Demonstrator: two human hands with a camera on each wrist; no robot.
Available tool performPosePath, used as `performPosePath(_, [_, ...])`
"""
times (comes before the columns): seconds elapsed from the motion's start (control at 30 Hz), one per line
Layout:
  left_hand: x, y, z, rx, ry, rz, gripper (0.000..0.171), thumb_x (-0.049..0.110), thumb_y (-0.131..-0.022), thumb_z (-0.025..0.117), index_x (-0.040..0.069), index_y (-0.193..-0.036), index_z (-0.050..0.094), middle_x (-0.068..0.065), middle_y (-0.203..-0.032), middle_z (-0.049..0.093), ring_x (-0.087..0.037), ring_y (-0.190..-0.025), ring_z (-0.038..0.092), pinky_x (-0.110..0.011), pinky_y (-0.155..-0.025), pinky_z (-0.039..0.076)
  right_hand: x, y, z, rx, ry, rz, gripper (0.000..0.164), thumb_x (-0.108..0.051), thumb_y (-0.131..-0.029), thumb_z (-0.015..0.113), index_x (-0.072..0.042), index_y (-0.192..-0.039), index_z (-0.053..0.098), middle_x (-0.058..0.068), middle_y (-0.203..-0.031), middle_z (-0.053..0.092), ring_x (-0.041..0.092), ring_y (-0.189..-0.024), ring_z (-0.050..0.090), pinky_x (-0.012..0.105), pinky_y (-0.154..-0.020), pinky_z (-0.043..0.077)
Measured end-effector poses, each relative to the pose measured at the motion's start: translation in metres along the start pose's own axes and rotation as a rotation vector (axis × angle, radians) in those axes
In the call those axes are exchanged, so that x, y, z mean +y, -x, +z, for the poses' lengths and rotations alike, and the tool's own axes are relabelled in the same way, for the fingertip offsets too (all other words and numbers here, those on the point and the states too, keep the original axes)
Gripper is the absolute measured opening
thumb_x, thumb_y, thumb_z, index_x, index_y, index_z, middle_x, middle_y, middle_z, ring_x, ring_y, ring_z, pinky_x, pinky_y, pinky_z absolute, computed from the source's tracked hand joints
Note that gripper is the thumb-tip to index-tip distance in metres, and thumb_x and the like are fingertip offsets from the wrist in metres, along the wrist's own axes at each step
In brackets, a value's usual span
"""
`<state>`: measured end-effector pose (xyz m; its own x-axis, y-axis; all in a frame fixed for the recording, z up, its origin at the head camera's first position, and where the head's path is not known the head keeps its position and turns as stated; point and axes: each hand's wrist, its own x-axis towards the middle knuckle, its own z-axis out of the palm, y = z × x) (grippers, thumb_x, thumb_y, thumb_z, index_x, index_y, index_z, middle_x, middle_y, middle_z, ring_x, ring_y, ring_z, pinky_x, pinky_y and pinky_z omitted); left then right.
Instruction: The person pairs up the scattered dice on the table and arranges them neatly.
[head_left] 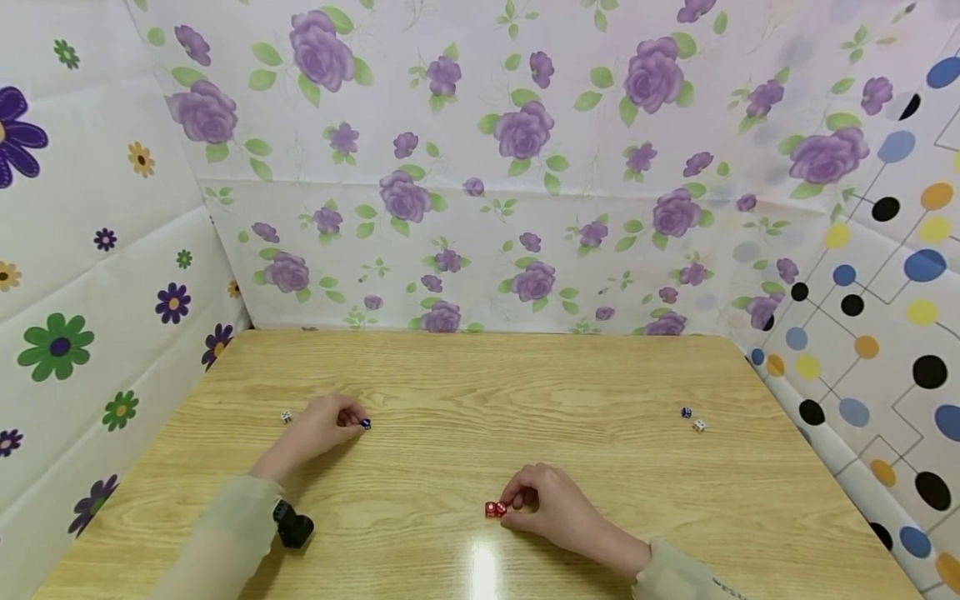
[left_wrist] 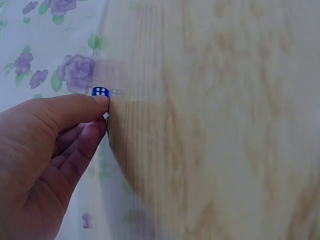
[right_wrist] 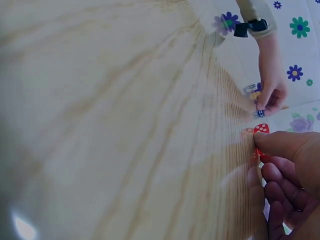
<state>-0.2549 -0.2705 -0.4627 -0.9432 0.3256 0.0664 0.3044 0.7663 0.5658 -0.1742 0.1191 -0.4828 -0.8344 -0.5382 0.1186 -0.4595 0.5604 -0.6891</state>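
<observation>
Toward the left of the table, my left hand (head_left: 321, 427) pinches a blue die (head_left: 366, 424) with white pips between thumb and fingertips. In the left wrist view the blue die (left_wrist: 100, 91) shows beyond the thumb tip, at the tabletop. Near the front middle, my right hand (head_left: 553, 510) has thumb and finger on a red die (head_left: 502, 507). A second red die (head_left: 491, 509) sits right against it on the left. From the right wrist camera, red (right_wrist: 261, 128) shows past the thumb, whose tip hides part of it.
A white die (head_left: 286, 417) lies left of my left hand. At the right, another blue die (head_left: 686, 412) and a white die (head_left: 700, 426) lie close together. Patterned sheets (head_left: 480, 192) border the wooden table (head_left: 525, 392) at the back and both sides.
</observation>
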Motion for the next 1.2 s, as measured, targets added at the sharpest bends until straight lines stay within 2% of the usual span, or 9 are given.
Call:
performPosePath(0.2, [-0.002, 0.001, 0.005, 0.016, 0.057, 0.017, 0.004, 0.005, -0.088, 0.071, 0.005, -0.091, 0.069, -0.004, -0.086, 0.068, -0.006, -0.073, 0.057, -0.02, -0.064, 0.05, -0.001, 0.0, 0.0, -0.001, -0.003, -0.005, 0.014, -0.023, -0.079, 0.084, -0.023, -0.086, 0.072, -0.012, -0.079, 0.063, -0.001, -0.075, 0.052, 0.016, -0.068, 0.045])
performPosePath(0.43, [-0.003, 0.003, 0.012, 0.055, 0.06, 0.035, 0.006, 0.006, -0.088, 0.072, 0.005, -0.093, 0.069, -0.004, -0.087, 0.068, -0.004, -0.075, 0.058, -0.02, -0.065, 0.051, 0.0, 0.001, 0.0, -0.002, -0.004, -0.005, 0.014, -0.023, -0.079, 0.084, -0.023, -0.086, 0.072, -0.012, -0.079, 0.063, -0.001, -0.075, 0.052, 0.016, -0.067, 0.044])
performPosePath(0.8, [0.015, 0.0, 0.025, 0.036, 0.087, 0.03, 0.008, 0.006, -0.088, 0.072, 0.004, -0.095, 0.071, -0.005, -0.089, 0.068, -0.005, -0.075, 0.058, -0.02, -0.065, 0.051, 0.002, 0.0, 0.002, 0.008, 0.005, -0.006, 0.015, -0.022, -0.078, 0.084, -0.024, -0.086, 0.072, -0.012, -0.079, 0.063, -0.001, -0.074, 0.051, 0.016, -0.067, 0.044])
performPosePath(0.9, [0.019, -0.001, 0.029, 0.038, 0.087, 0.053, 0.007, 0.005, -0.088, 0.072, 0.004, -0.094, 0.07, -0.004, -0.087, 0.068, -0.004, -0.074, 0.057, -0.019, -0.065, 0.051, 0.002, 0.0, 0.002, 0.009, 0.005, -0.006, 0.015, -0.022, -0.078, 0.084, -0.023, -0.086, 0.072, -0.012, -0.079, 0.063, -0.001, -0.074, 0.051, 0.015, -0.067, 0.044])
performPosePath(1.07, [0.029, -0.003, 0.036, -0.003, 0.093, 0.091, 0.007, 0.007, -0.088, 0.072, 0.005, -0.094, 0.07, -0.003, -0.087, 0.067, -0.003, -0.073, 0.057, -0.019, -0.064, 0.05, 0.002, -0.001, 0.002, 0.006, 0.001, -0.001, 0.014, -0.021, -0.078, 0.084, -0.023, -0.086, 0.072, -0.012, -0.078, 0.063, -0.001, -0.074, 0.051, 0.015, -0.067, 0.045])
performPosePath(1.2, [0.039, -0.004, 0.041, -0.031, 0.099, 0.09, 0.005, 0.008, -0.089, 0.071, 0.006, -0.093, 0.07, -0.001, -0.086, 0.067, -0.003, -0.073, 0.056, -0.019, -0.064, 0.049, 0.002, -0.001, 0.002, 0.005, 0.001, 0.008, 0.015, -0.022, -0.078, 0.084, -0.024, -0.086, 0.072, -0.012, -0.079, 0.063, -0.001, -0.074, 0.051, 0.016, -0.067, 0.045])
